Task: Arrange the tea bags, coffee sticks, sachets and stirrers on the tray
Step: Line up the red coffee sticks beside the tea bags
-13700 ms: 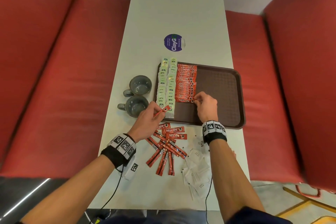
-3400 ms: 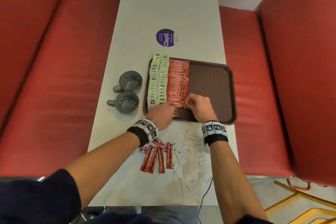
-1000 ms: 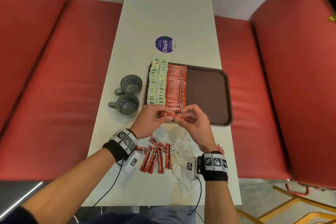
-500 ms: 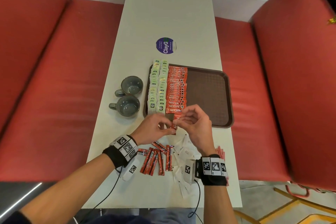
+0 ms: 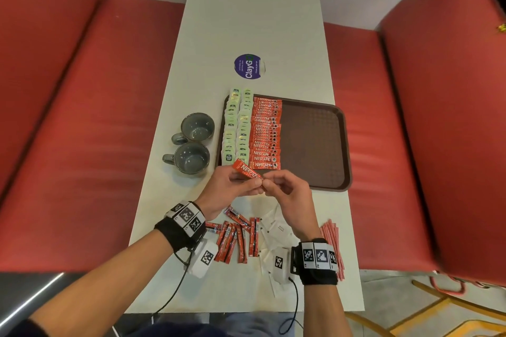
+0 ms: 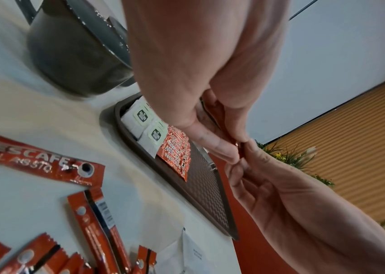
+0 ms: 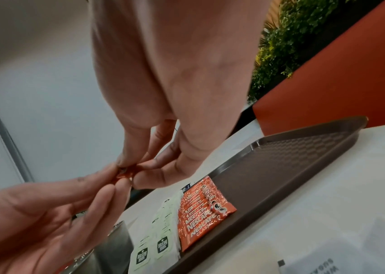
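Note:
Both hands hold one red Nescafe coffee stick [image 5: 247,170] in the air just in front of the brown tray [image 5: 315,142]. My left hand [image 5: 232,186] grips its middle between thumb and fingers, and my right hand [image 5: 282,186] pinches its near end [image 7: 123,173]. On the tray's left side lie two columns of green tea bags [image 5: 236,126] and a column of coffee sticks [image 5: 267,134]. Several loose coffee sticks [image 5: 235,238] and white sugar sachets [image 5: 276,230] lie on the table under my wrists. Red-striped stirrers [image 5: 332,243] lie by my right wrist.
Two grey mugs [image 5: 191,142] stand left of the tray. A round purple sticker [image 5: 247,66] is on the white table [image 5: 254,8] beyond it. Red bench seats [image 5: 82,117] flank the table. The tray's right half [image 5: 312,128] is bare.
The hands stayed in front of the tray and turned the stick; its printed face now points up, with the far end raised toward the tray's near left corner.

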Available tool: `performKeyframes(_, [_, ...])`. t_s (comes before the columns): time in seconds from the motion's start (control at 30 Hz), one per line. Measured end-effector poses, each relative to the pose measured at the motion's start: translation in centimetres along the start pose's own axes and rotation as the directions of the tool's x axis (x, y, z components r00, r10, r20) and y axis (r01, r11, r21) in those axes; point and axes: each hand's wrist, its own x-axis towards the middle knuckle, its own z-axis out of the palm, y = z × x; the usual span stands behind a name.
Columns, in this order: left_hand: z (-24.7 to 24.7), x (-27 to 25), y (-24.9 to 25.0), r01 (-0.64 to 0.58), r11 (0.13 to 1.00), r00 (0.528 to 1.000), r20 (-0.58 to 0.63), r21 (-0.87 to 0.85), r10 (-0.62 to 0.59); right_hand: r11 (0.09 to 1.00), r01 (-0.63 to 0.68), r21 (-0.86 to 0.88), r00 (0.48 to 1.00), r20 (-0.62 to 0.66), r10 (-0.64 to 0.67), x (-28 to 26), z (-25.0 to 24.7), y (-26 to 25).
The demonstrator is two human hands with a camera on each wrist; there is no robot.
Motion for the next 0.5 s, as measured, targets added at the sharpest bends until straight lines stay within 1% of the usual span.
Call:
performKeyframes(0.07, [0.4, 0.0, 0.0, 0.009, 0.999, 1.0, 0.001, -0.036, -0.009, 0.999, 0.004, -0.047, 1.0, 0.007, -0.003, 0.2, -0.2, 0.0])
performKeyframes(0.13, [0.6, 0.1, 0.0, 0.028, 0.998, 0.999, -0.029, -0.054, -0.029, 0.989, 0.027, -0.147, 1.0, 0.012, -0.025, 0.5, -0.4, 0.2])
performKeyframes(0.2, [0.6, 0.3, 0.0, 0.045, 0.999, 0.997, -0.067, -0.025, -0.047, 0.961, 0.062, -0.27, 0.998, 0.037, -0.054, 0.6, -0.7, 0.2])
performKeyframes(0.27, [0.3, 0.6, 0.0, 0.05, 0.998, 0.996, -0.071, 0.024, -0.048, 0.938, 0.079, -0.339, 0.996, 0.069, -0.059, 0.6, -1.1, 0.1])
performKeyframes(0.4, [0.3, 0.8, 0.1, 0.042, 0.997, 0.997, -0.062, 0.061, -0.038, 0.939, 0.071, -0.336, 0.995, 0.095, -0.041, 1.1, -2.1, 0.2])
performKeyframes(0.5, [0.4, 1.0, 0.0, 0.039, 0.999, 0.997, -0.066, 0.038, -0.036, 0.954, 0.047, -0.296, 0.995, 0.101, -0.018, 1.7, -2.8, 0.6])
